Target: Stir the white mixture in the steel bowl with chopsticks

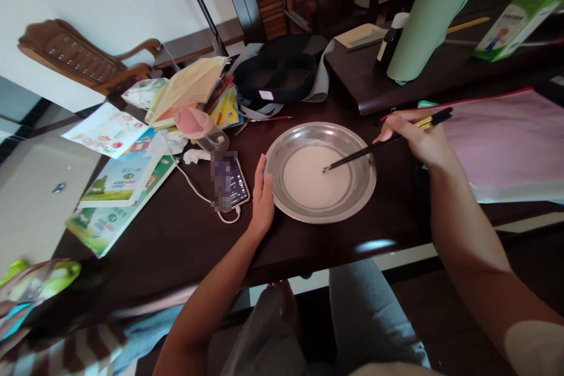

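Observation:
A round, shallow metal plate [322, 214] stands on the dark table, with whitish liquid [308, 173] across its bottom. At its left edge my left hand [263, 202] holds the rim, the thumb at the edge and the fingers straight along the outside. My right hand [412, 132] is closed around black chopsticks [359, 154] with gold bands near the top. The chopsticks slant down to the left over the plate, and their tips touch the liquid near its middle, by a small dark speck. Part of the right hand's grip is hidden behind its back.
Left of the plate lie a phone [230, 181] with a white cable, a pink-lidded bottle [200, 128] and several booklets [112, 179]. Behind are a black bag [275, 73] and a green roll [434, 17]. A pinkish zip folder [511, 141] lies to the right.

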`<state>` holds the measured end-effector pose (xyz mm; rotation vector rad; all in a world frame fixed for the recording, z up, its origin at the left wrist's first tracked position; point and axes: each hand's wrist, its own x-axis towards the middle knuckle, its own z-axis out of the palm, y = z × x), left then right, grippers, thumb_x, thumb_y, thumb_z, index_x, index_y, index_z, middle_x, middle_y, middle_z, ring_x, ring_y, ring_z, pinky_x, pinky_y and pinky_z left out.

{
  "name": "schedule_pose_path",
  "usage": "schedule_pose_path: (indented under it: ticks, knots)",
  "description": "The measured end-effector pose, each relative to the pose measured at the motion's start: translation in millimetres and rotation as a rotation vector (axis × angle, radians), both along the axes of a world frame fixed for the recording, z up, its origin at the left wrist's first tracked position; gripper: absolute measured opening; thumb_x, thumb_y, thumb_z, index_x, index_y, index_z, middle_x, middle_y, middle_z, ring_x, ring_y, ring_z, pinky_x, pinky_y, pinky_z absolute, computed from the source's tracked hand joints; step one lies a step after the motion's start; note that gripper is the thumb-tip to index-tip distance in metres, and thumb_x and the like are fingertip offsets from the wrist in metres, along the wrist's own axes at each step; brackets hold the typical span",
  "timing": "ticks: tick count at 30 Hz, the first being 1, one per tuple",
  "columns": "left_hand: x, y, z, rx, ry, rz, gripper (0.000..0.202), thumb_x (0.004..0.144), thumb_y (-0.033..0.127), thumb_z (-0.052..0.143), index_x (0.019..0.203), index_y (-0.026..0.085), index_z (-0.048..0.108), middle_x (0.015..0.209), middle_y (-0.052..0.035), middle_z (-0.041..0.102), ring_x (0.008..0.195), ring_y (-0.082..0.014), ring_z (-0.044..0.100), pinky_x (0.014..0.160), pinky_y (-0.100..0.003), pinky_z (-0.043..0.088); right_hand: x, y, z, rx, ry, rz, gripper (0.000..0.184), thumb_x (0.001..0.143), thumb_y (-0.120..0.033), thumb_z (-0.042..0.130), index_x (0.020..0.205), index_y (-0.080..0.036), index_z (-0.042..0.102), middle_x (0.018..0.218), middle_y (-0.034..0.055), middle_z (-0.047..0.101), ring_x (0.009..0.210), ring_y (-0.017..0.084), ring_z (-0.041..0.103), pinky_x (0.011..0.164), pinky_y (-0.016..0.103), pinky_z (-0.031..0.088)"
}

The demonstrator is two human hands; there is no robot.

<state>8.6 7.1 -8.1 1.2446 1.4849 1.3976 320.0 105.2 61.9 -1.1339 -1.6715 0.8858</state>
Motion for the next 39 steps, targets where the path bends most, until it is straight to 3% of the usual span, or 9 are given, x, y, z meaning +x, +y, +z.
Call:
schedule_pose_path:
  ticks: [6,12,15,20,27,34,39]
  knots:
    - [1,0,0.9,-0.004,-0.01,-0.004,0.064,0.095,0.059,0.052,0.151,0.03,0.043,0.166,-0.0039,0.035,0.156,-0.0234,0.029,0.13,-0.041,0.02,-12,-5,-1.9,-0.073,-0.135,0.279,0.029,0.085,-0.049,0.067,0.075,-0.023,0.077,0.08,0.0033,0.078,0.078,0.02,0.068,0.072,0.031,0.047]
    - [1,1,1.8,-0.004,0.0,-0.006,0.064,0.095,0.06,0.051,0.151,0.03,0.043,0.166,-0.0046,0.035,0.155,-0.0237,0.029,0.129,-0.042,0.021,-1,1,-1.6,0.011,-0.028,0.008,0.035,0.089,-0.047,0.065,0.064,-0.023,0.072,0.069,0.0014,0.072,0.069,0.018,0.063,0.075,0.033,0.046]
    - [1,0,1.0,0.0,-0.002,-0.004,0.063,0.095,0.06,0.051,0.15,0.031,0.044,0.166,-0.0043,0.036,0.156,-0.0242,0.029,0.129,-0.042,0.021,1,-1,1.3,-0.032,0.009,0.065,0.037,0.089,-0.046,0.065,0.059,-0.023,0.07,0.066,0.0018,0.071,0.068,0.018,0.064,0.075,0.033,0.046]
    - [1,1,0.1,-0.002,-0.001,0.001,0.062,0.094,0.06,0.052,0.149,0.032,0.045,0.165,-0.003,0.037,0.156,-0.0245,0.029,0.129,-0.043,0.021,-14,-7,-1.1,-0.077,-0.138,0.282,0.029,0.084,-0.049,0.069,0.073,-0.023,0.076,0.079,0.0037,0.077,0.076,0.02,0.068,0.07,0.032,0.046]
    - [1,1,-0.1,0.004,-0.008,-0.005,0.063,0.094,0.06,0.052,0.15,0.031,0.044,0.166,-0.0038,0.036,0.155,-0.0237,0.03,0.129,-0.042,0.021,0,1,-3.1,0.012,-0.009,0.005,0.034,0.089,-0.043,0.065,0.063,-0.023,0.072,0.068,0.0015,0.073,0.069,0.018,0.065,0.074,0.032,0.045]
    - [1,1,-2.3,0.002,-0.024,-0.011,0.064,0.094,0.06,0.052,0.151,0.031,0.043,0.166,-0.0033,0.035,0.156,-0.0238,0.028,0.129,-0.041,0.021,-13,-6,-4.0,-0.055,-0.135,0.262,0.028,0.085,-0.047,0.069,0.073,-0.023,0.077,0.079,0.0035,0.077,0.076,0.02,0.068,0.071,0.031,0.047]
    - [1,1,-2.9,0.005,-0.018,-0.002,0.062,0.094,0.06,0.052,0.149,0.033,0.045,0.166,-0.002,0.036,0.155,-0.0238,0.03,0.129,-0.043,0.02,-6,-1,-3.5,-0.002,-0.071,0.058,0.032,0.088,-0.047,0.066,0.067,-0.023,0.074,0.072,0.0017,0.074,0.071,0.018,0.065,0.071,0.032,0.046]
